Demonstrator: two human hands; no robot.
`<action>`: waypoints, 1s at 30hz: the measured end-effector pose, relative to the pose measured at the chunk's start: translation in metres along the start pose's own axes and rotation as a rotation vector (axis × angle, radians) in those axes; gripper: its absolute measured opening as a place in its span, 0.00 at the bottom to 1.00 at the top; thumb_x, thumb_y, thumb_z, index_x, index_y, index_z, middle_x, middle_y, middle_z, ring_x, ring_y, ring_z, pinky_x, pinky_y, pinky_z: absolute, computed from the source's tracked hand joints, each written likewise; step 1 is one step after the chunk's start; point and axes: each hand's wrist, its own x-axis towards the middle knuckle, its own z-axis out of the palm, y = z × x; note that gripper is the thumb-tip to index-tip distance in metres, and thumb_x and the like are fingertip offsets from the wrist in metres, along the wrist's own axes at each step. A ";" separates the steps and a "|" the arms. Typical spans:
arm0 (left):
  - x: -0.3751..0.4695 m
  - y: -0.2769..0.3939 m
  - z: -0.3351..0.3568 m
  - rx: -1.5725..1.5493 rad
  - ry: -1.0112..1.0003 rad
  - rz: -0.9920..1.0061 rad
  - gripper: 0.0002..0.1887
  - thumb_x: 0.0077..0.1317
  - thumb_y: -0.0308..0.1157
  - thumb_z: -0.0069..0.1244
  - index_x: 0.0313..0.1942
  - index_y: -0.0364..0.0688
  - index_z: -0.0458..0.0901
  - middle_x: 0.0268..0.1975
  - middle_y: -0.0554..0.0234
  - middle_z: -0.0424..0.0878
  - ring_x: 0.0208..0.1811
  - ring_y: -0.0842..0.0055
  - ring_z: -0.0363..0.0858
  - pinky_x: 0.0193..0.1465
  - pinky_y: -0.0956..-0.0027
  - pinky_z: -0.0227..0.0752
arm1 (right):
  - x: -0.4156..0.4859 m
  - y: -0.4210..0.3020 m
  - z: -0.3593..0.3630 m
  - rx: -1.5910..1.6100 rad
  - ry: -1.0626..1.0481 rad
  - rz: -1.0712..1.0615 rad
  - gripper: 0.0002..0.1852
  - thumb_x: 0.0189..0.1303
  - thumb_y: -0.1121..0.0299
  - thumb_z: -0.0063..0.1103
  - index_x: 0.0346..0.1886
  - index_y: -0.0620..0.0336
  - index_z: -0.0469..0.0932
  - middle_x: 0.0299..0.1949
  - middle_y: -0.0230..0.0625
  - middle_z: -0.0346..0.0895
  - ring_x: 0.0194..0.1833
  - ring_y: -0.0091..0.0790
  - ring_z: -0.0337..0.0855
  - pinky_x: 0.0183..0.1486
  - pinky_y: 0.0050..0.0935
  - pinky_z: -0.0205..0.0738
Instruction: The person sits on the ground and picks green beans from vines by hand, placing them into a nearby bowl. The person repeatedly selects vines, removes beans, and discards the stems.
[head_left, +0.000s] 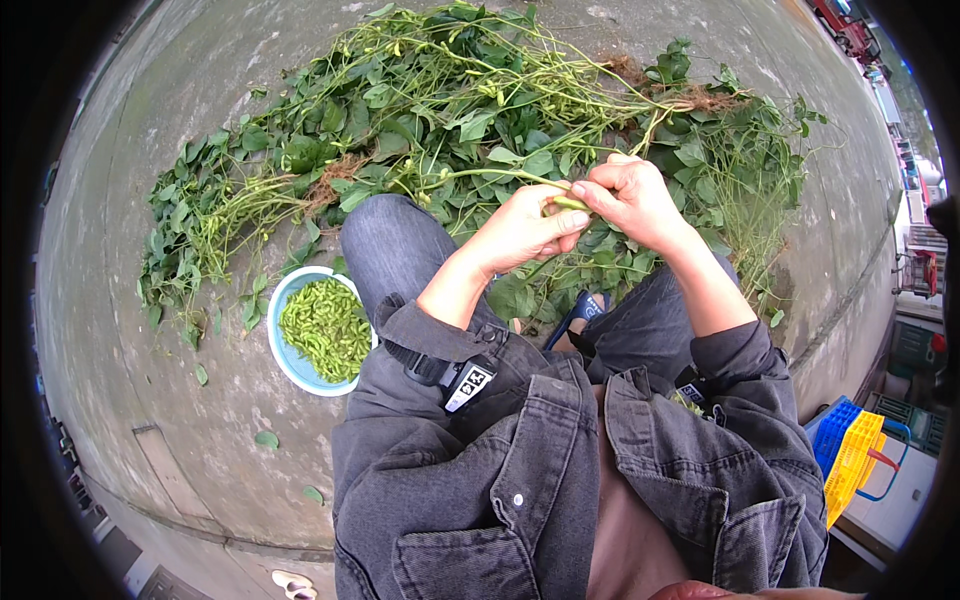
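Observation:
My left hand (529, 225) is closed around a green soybean pod (571, 203) that shows between thumb and fingers. Meeting it at the fingertips, my right hand (628, 195) pinches a soybean stem (510, 173), which runs off to the left above my left hand. Just what lies between the right fingertips is partly hidden. Beyond both hands spreads a heap of uprooted soybean plants (465, 124) with leaves, pods and brown roots. A blue-and-white plastic basket (280, 352) stands left of my knee, holding many loose green pods (322, 330).
Concrete ground (187, 390) surrounds the heap, with a few fallen leaves (266, 439) on it. My sandalled foot (574, 319) is below the hands. Blue and yellow plastic crates (851, 450) stand at the right rim. Pale shoes (294, 583) lie at the bottom left.

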 end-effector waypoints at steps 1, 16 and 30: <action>-0.001 0.001 0.001 -0.146 0.000 -0.020 0.12 0.69 0.39 0.51 0.41 0.40 0.74 0.25 0.65 0.77 0.18 0.90 0.65 0.18 0.83 0.56 | 0.001 0.000 -0.001 -0.016 -0.002 0.025 0.20 0.59 0.54 0.61 0.18 0.59 0.76 0.16 0.40 0.69 0.23 0.41 0.72 0.30 0.37 0.67; 0.009 -0.012 0.037 -0.090 0.538 0.344 0.13 0.62 0.21 0.56 0.29 0.43 0.65 0.23 0.72 0.72 0.21 0.89 0.71 0.23 0.83 0.64 | 0.003 0.032 0.049 0.479 0.189 0.287 0.26 0.56 0.58 0.69 0.09 0.59 0.67 0.10 0.22 0.54 0.18 0.14 0.52 0.18 0.24 0.45; -0.287 -0.079 -0.197 0.714 1.301 -0.614 0.19 0.58 0.38 0.62 0.44 0.36 0.78 0.30 0.58 0.82 0.28 0.74 0.82 0.31 0.71 0.74 | -0.058 0.119 -0.036 0.563 0.406 0.353 0.23 0.61 0.64 0.65 0.13 0.52 0.64 0.16 0.15 0.55 0.21 0.12 0.49 0.24 0.22 0.40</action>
